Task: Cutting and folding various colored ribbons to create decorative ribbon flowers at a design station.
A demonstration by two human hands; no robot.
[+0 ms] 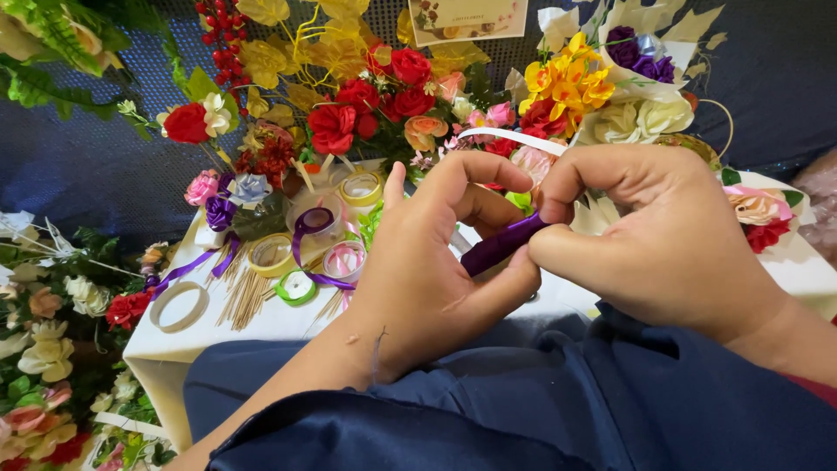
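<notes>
— Head view: what are you seeing of my hands?

— You are pinching a folded strip of purple ribbon (pixel 504 244) between both hands, just above your lap. Your left hand (pixel 427 262) is closing its fingers (pixel 475 170) around the lower end of the strip, thumb raised. Your right hand (pixel 663 235) is gripping the upper end, thumb and forefinger pressed together on it.

— And what is lying around them?

— Your hands are covering the near middle of the white bench (pixel 166 349), so whatever lies right under them is hidden. To the left of your left hand, several ribbon spools (pixel 349 260) are sitting close together: a green one, a yellowish one, a pink one, and a clear one with purple ribbon curling out. A bundle of thin wooden sticks (pixel 244 292) is lying just beside them, and an empty tape ring (pixel 180 306) is resting near the bench's left edge.

— Anything behind?

— Red paper roses (pixel 336 126) are standing past the spools, with yellow flowers (pixel 567 87) and cream roses (pixel 641 118) behind your right hand. A white strip (pixel 514 137) is arching between them, just above your fingertips. More flowers (pixel 48 349) are crowding the floor to the left.
</notes>
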